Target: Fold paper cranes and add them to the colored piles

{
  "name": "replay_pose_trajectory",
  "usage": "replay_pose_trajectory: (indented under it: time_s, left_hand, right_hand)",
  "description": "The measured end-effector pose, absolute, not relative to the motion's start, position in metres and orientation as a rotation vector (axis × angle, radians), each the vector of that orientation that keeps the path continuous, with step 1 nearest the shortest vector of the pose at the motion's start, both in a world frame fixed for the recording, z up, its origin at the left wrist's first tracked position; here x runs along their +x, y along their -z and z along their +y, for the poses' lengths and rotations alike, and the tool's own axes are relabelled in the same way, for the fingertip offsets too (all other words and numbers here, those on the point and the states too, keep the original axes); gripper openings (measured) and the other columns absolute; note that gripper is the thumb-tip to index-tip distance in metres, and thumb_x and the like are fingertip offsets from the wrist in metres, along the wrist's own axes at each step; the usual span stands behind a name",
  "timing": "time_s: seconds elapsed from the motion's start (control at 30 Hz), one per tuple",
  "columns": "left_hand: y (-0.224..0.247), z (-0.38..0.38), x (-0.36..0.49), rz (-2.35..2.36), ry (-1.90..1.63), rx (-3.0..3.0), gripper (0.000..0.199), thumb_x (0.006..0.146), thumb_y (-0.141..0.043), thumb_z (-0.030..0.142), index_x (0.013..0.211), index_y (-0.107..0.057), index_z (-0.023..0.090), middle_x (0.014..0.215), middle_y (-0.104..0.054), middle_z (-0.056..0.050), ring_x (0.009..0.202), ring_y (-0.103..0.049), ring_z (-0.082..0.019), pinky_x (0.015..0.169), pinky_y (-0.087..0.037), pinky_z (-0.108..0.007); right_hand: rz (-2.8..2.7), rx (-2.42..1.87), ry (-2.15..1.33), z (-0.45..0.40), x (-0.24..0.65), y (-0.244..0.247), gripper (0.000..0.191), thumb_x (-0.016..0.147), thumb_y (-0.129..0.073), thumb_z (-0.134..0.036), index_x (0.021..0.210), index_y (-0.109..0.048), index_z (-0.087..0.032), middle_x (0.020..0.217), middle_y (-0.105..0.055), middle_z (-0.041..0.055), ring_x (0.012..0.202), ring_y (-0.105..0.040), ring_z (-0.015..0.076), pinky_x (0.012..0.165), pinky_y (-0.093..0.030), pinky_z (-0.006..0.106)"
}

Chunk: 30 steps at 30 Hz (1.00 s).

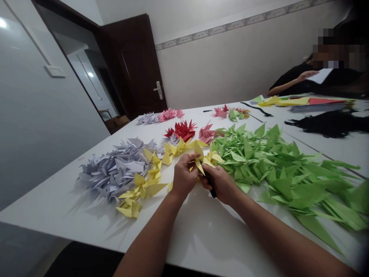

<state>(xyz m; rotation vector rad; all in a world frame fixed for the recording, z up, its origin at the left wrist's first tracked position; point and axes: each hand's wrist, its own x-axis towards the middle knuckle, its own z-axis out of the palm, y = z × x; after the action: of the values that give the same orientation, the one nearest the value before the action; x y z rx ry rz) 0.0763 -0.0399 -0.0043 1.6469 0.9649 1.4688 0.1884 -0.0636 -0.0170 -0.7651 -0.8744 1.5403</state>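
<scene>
Left hand (184, 179): fingers pinch folded yellow paper (200, 159) to hold it up | right hand (219, 186): fingers grip black tool (211, 185) | green paper pile (273, 173), gray paper pile (115, 169): apart, sorted by color

Ahead of me: dark wooden door (132, 65) standing open, cardboard box (117, 122) in the doorway.
Left wall: light switch (54, 70).
Far right: co-worker (291, 80), hand on white sheet (319, 75); coloured paper stack (305, 101) on table.

Folded paper (141, 188) is yellow, green, lilac and red; the wall border (230, 25) patterned.
</scene>
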Motion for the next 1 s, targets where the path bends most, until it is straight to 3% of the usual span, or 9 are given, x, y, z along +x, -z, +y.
replay_pose_trajectory:
  time_s: [1.0]
  left_hand:
    - [0.0019, -0.0409, 0.0752, 0.992, -1.473, 1.645, 0.035, 0.063, -0.054, 0.002, 0.093, -0.066, 0.015, 0.098, -0.068, -0.007, 0.088, -0.066, -0.016, 0.078, -0.054, -0.026]
  right_hand:
    - [-0.864, -0.731, -1.564, -0.062, 0.1886, 0.0204, 0.049, 0.055, -0.082, -0.052, 0.065, -0.048, -0.017, 0.053, -0.044, -0.0058, 0.043, -0.034, 0.0041, 0.036, -0.022, 0.016]
